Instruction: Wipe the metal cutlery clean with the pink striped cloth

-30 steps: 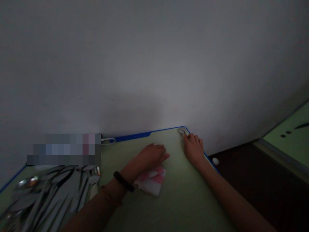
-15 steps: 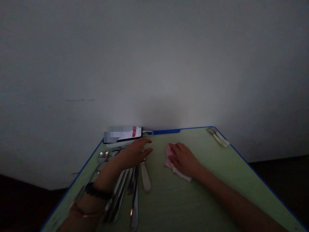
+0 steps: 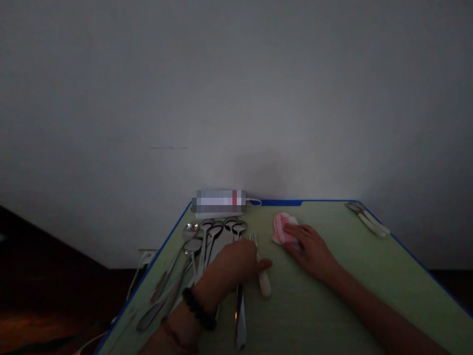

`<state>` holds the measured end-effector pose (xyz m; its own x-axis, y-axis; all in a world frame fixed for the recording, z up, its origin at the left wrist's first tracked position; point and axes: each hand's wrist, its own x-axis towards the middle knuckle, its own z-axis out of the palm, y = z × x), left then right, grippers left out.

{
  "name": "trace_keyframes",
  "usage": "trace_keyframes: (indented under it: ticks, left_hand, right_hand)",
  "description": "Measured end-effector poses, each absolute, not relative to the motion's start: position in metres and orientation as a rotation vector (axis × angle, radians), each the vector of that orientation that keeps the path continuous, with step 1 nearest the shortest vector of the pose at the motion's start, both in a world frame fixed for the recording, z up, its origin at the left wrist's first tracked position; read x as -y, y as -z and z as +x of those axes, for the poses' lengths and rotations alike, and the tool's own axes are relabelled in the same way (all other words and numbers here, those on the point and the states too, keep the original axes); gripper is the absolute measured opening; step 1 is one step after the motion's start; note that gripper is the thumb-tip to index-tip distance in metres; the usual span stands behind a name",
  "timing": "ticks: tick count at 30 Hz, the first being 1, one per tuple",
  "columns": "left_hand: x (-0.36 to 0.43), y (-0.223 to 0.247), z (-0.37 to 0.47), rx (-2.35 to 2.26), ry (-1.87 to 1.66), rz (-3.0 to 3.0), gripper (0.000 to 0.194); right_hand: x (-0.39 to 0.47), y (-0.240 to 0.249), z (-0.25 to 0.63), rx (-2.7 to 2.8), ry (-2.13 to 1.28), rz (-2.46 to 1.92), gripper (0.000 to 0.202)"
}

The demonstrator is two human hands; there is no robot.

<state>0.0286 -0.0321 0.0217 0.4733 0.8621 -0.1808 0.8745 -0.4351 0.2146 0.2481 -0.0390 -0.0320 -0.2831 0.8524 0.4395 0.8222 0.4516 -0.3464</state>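
Observation:
My left hand [image 3: 242,259], with a dark beaded bracelet on the wrist, is over a fork [image 3: 265,285] with a white handle. Its thumb crosses the handle. The other fingers curl down out of sight, so whether they grip the fork is hidden. Beside and beneath that forearm lie several metal spoons [image 3: 216,229], bowls toward the wall, and a long shiny handle [image 3: 240,320] points toward me. My right hand [image 3: 312,249] is on a folded pink and white cloth [image 3: 283,229], fingers over its right side and thumb low against it.
A phone [image 3: 219,201], its screen blurred out, leans at the table's back edge with a white cable [image 3: 254,201]. White-handled cutlery [image 3: 369,222] lies at the far right corner. The green table [image 3: 314,315] has a blue rim and meets a grey wall [image 3: 258,98].
My view has turned left, shifting everything rightward. My left hand has come down nearer me onto the fork, its fingers going from spread to curled. The right hand stays with the cloth.

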Motion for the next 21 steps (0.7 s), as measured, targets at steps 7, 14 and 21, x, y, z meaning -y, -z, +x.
trace_keyframes:
  ticks: [7, 14, 21]
  left_hand:
    - [0.032, -0.017, 0.039, -1.531, 0.001, 2.324, 0.026]
    - [0.029, -0.005, 0.064, -1.441, -0.320, 2.109, 0.034]
    - [0.038, 0.004, 0.087, -1.262, -0.486, 1.720, 0.041]
  right_hand:
    - [0.028, 0.042, 0.261, 2.069, -0.216, -1.284, 0.040]
    - [0.014, 0.039, 0.276, 1.746, -0.477, -1.265, 0.033]
    - [0.008, 0.032, 0.277, 0.843, -1.087, -0.901, 0.031]
